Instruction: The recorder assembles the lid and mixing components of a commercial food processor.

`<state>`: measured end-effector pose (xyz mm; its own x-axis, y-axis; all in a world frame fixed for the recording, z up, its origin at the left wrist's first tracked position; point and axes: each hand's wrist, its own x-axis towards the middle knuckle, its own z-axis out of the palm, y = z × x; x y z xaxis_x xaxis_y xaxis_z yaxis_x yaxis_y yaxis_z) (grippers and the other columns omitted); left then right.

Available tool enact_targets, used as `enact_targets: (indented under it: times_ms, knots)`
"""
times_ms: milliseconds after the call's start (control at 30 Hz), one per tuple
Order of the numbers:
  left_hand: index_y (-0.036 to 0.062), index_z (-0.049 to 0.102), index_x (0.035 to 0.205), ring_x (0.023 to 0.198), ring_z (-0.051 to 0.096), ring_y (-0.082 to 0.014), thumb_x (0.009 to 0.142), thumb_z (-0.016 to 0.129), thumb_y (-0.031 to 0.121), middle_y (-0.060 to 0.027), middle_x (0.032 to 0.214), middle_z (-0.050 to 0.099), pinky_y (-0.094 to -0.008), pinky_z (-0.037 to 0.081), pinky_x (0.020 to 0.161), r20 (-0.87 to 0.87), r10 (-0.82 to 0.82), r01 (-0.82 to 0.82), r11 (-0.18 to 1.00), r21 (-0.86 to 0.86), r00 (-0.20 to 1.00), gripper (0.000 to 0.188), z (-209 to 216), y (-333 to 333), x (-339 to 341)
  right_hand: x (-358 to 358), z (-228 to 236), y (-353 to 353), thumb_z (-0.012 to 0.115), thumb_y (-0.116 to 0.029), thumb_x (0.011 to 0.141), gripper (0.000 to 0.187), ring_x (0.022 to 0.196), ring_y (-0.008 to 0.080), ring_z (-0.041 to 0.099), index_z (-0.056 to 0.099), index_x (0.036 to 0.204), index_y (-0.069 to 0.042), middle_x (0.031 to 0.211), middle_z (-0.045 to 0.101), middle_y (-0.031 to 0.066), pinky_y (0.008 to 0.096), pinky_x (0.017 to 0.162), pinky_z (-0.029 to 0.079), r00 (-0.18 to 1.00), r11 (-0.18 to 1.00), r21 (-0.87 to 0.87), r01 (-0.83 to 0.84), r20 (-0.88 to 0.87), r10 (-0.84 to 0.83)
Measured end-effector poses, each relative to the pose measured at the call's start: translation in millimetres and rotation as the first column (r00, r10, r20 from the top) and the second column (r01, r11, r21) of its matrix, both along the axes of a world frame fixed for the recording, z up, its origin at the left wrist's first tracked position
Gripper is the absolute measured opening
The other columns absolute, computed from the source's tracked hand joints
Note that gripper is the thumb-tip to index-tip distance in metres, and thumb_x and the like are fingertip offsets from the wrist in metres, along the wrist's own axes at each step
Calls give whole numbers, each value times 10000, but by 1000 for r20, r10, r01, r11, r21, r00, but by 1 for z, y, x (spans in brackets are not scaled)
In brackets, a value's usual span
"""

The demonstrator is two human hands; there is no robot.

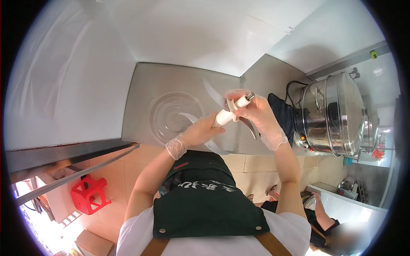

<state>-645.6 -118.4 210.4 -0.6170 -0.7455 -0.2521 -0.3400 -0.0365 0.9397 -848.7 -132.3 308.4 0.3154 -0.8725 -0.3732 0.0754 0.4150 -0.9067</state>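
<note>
A chopper blade assembly (224, 117) is held tilted over the metal counter, in front of me. It has a white plastic shaft with a metal tip and several curved steel blades, one (212, 93) pointing away from me. My left hand (200, 130), in a clear plastic glove, is closed round the lower part of the shaft. Higher up, near the white collar and metal tip, my right hand (255, 114), gloved likewise, grips it. Left of the blades, a clear round bowl (157, 104) stands on the counter, seen from above.
On the right are a large steel steamer pot (316, 123), a dark cloth (280, 113) and a black cable (291, 85). White walls enclose the counter (141, 81). A red plastic stool (88, 195) and cardboard box (95, 243) are lower left. Another person's arm (322, 211) shows lower right.
</note>
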Motion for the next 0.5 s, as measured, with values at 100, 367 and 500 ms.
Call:
enact_targets:
  times_ms: [100,367,500]
  knots:
    - [-25,465,1133,899,619,-432,889,653,320,-272,954,628,-466,479,747,33,61,-56,989,-138,998,462,2,4,2,6,-16,5,751,-28,745,472,978,155,577,597,1191,-17,1060,602,49,316,892,465,998,978,-207,-24,-55,13]
    - [1,493,1118,823,635,-437,835,694,305,-247,837,650,-495,488,707,143,176,-116,929,-350,974,461,16,3,8,33,-19,17,801,-99,737,508,853,111,551,565,1180,-22,992,576,27,280,756,474,950,959,-258,115,-255,-182]
    - [33,521,1103,776,645,-422,827,678,256,-213,821,663,-493,501,656,52,43,-24,946,-325,998,389,16,-9,16,32,-28,21,792,-109,750,481,825,98,545,568,1167,-20,966,577,18,271,720,473,967,951,-277,139,-170,-190]
